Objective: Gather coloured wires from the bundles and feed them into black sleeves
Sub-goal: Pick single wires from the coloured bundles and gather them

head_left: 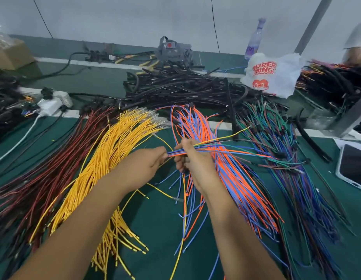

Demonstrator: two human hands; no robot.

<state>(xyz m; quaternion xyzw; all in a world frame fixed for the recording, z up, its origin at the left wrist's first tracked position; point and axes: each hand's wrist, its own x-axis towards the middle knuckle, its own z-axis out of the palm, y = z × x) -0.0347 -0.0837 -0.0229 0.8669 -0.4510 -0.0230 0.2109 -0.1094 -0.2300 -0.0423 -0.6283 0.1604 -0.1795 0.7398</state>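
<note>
Both hands meet over the middle of the green tabletop (155, 219), sharing one small gathered set of wires (216, 147). The left hand (143, 164) has its fingertips closed in a pinch on the set's near end. The right hand (190, 156), just beside it, has fingers and thumb curled round the same set, which runs on from that hand out to the right as a thin fan of blue, orange, green and yellow strands.

Under and to the right of the right hand lies the orange and blue bundle (232, 178), spread lengthwise across the tabletop. Further right, well apart from the hands, is the green and blue bundle (286, 168). Below the left forearm lies the yellow bundle (107, 164), and left of that the dark red bundle (44, 174).

Beyond both hands, at the far side, the black sleeves (175, 85) lie in a heap; none touches the hands. One single black sleeve (232, 110) lies beyond the right hand, across the far ends of the bundles.

Far right of the hands is a white printed bag (274, 71), with a bottle (255, 37) behind it. A phone (353, 166) lies at the right edge. Far left sits a white power strip (54, 102).
</note>
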